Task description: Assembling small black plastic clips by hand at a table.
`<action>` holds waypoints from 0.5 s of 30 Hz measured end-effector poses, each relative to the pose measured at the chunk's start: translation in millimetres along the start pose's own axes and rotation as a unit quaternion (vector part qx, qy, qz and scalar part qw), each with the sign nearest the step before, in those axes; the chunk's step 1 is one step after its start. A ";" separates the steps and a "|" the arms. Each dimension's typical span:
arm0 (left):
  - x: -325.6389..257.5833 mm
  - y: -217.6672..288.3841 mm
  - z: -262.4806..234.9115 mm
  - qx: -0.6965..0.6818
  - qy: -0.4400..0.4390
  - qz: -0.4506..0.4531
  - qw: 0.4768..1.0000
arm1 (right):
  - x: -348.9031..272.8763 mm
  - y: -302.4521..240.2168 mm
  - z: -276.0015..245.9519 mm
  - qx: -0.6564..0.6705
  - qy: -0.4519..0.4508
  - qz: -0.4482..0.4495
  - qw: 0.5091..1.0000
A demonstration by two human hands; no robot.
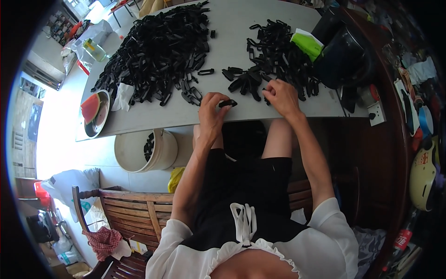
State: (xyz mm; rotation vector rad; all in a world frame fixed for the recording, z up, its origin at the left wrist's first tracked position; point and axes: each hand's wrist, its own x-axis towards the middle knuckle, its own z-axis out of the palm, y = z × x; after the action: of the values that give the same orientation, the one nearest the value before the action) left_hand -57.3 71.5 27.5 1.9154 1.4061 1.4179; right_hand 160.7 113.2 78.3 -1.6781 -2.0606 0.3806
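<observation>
My left hand [213, 115] is near the table's front edge, its thumb and fingers closed on a small black plastic buckle piece [228, 103]. To the right, my right hand [283, 98] is bent in a pinch over the table, with a small black plastic part [266, 96] showing at its fingertips. A small cluster of black buckle pieces [245, 83] lies just beyond and between the hands. Beyond my left hand spreads a large heap of black plastic buckle parts [158, 46]. A smaller heap [274, 46] is behind my right hand.
A metal plate with a watermelon slice [90, 109] and a white tissue [123, 96] are at the table's left. A green packet [306, 44] leans by a dark bag-like object [344, 58] at right. Below the edge stands a white bucket [168, 149] with black parts inside.
</observation>
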 end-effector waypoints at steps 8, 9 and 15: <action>-13.6 20.2 0.6 -0.557 -0.056 -0.313 0.767 | -8.0 18.4 26.9 -0.065 0.080 -0.017 0.994; -14.8 21.7 -4.1 -0.552 -0.059 -0.313 0.770 | -5.3 19.4 29.1 -0.060 0.083 -0.014 0.995; -23.5 28.0 -12.5 -0.562 -0.063 -0.299 0.769 | 4.2 32.5 25.9 0.114 0.125 0.047 0.984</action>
State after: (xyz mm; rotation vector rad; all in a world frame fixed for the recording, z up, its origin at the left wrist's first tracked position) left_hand -54.3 36.0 42.3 0.6685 0.6503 1.2642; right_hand 174.5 126.3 41.1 -1.5998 -1.6941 0.3967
